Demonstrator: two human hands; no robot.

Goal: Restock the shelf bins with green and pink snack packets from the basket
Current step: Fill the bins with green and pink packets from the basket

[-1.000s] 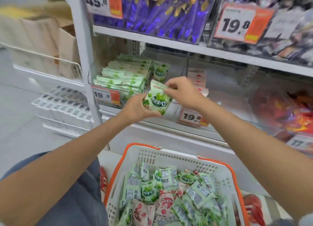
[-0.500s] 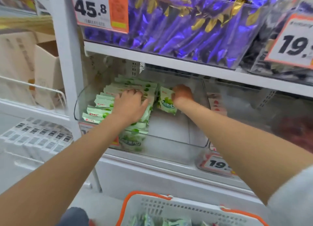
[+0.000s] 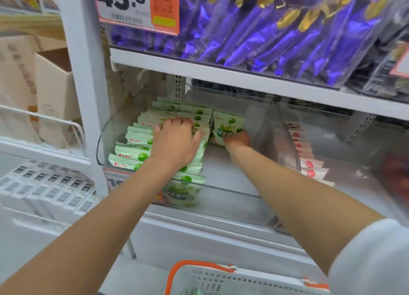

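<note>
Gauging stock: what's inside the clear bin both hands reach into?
In the clear bin, green packets stand on edge at left; the left hand lies flat on them, covering some. The right hand holds a single packet beside them, its fingers hidden.

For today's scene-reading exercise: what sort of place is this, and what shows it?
Probably a supermarket or snack shop: a price tag reading 45.8 with a barcode, a clear shelf bin of green snack packets, and an orange-rimmed shopping basket below.

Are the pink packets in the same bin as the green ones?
No, a clear bin wall parts the pink packets from the green packets.
</note>
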